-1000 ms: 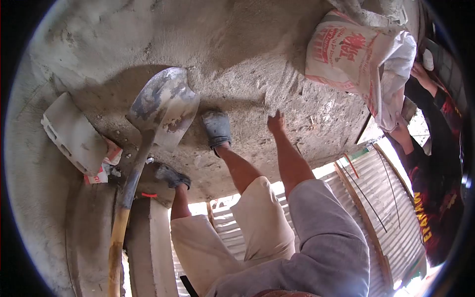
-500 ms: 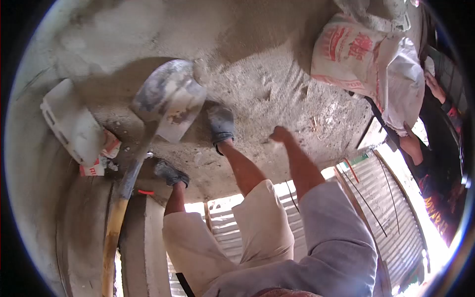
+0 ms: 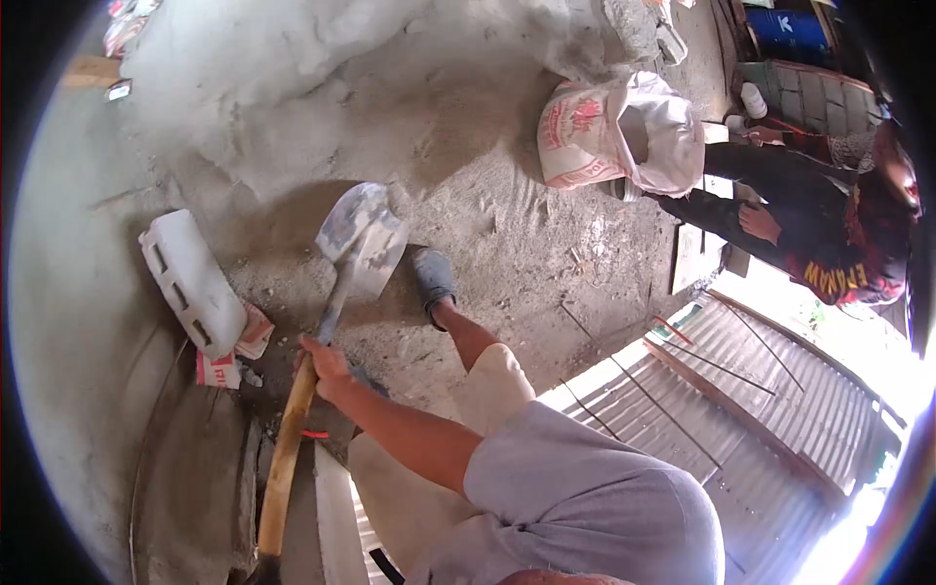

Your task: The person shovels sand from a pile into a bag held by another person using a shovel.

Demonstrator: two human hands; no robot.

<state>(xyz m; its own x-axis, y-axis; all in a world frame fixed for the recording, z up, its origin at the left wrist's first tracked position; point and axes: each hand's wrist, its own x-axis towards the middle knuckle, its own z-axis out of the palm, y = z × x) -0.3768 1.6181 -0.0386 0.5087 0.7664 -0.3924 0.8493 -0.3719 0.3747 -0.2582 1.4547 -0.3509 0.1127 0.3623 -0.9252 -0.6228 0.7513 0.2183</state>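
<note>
My right hand (image 3: 331, 372) is closed around the shaft of a shovel (image 3: 285, 458), where the wooden handle meets the metal neck. The shovel's worn, grey-smeared blade (image 3: 359, 234) rests low over the cement-coloured floor, just left of my dark clog (image 3: 431, 278). From the blade, the handle slants down to a dark end at the lower left edge. My left hand is out of view. To the left of the blade lies a pale hollow block (image 3: 193, 283) with torn red-and-white bag pieces (image 3: 220, 370) beside it.
An open white sack (image 3: 582, 136) with red print stands at the upper right, and a person in dark clothes (image 3: 809, 219) is beside it. Corrugated metal sheets (image 3: 770, 390) with thin rods lie at the lower right. A grey mound (image 3: 263, 68) spreads across the top.
My right hand has moved left from open air onto the shovel shaft. My view has shifted, showing more of the sack and the other person. That person's hands are now apart from the sack.
</note>
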